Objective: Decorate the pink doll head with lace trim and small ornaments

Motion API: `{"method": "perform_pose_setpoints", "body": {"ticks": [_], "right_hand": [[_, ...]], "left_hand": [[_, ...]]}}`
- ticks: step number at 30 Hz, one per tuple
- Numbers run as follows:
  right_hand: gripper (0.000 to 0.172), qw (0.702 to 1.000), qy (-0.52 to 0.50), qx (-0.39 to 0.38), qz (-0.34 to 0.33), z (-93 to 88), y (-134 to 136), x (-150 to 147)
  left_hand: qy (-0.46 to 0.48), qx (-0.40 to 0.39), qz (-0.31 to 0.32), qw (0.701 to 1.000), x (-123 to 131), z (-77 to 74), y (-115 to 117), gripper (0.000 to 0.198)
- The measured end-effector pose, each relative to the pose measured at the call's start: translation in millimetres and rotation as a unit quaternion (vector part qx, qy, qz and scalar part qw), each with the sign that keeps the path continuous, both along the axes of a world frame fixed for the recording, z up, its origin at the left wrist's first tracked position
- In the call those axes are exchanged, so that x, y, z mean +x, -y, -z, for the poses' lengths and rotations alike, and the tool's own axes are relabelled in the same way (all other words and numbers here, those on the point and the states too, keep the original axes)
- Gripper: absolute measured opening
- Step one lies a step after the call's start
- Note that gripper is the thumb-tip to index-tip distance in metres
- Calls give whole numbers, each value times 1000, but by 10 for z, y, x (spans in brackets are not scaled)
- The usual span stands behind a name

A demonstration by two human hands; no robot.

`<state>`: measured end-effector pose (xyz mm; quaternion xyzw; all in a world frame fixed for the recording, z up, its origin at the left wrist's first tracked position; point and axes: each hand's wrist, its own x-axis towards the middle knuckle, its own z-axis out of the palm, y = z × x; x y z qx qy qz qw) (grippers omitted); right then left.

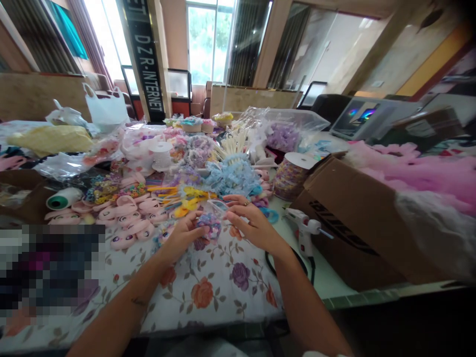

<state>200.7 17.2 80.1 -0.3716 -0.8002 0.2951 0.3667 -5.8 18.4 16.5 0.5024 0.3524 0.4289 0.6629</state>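
My left hand (191, 232) is closed around a small bunch of purple, pink and blue fluffy trim (209, 225), just above the flowered tablecloth (219, 297). Beside it, to the right, my right hand (250, 221) has its fingers stretched out and apart. A whitish loop (218, 206) shows near its fingertips; whether they touch it I cannot tell. Just beyond my hands lie yellow strips (189, 198) and a heap of light blue frilly trim (234, 176). Pink pieces with printed eyes (128, 218) lie to the left of my left hand.
A hot glue gun (303, 228) with a cord stands at right, against a cardboard box (345, 213) topped with pink tulle (420, 168). Spools of trim (292, 176) and white ribbon (160, 156) stand farther back. A white plastic bag (106, 109) sits at far left.
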Motion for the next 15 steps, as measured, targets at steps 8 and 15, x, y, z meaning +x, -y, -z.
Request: {"method": "perform_pose_setpoints", "body": {"ticks": [8, 15], "right_hand": [[26, 985, -2, -162, -53, 101, -229, 50], [20, 961, -46, -258, -91, 246, -246, 19]], "left_hand": [[-87, 13, 14, 996, 7, 84, 58, 57], [-86, 12, -18, 996, 24, 117, 46, 49]]}}
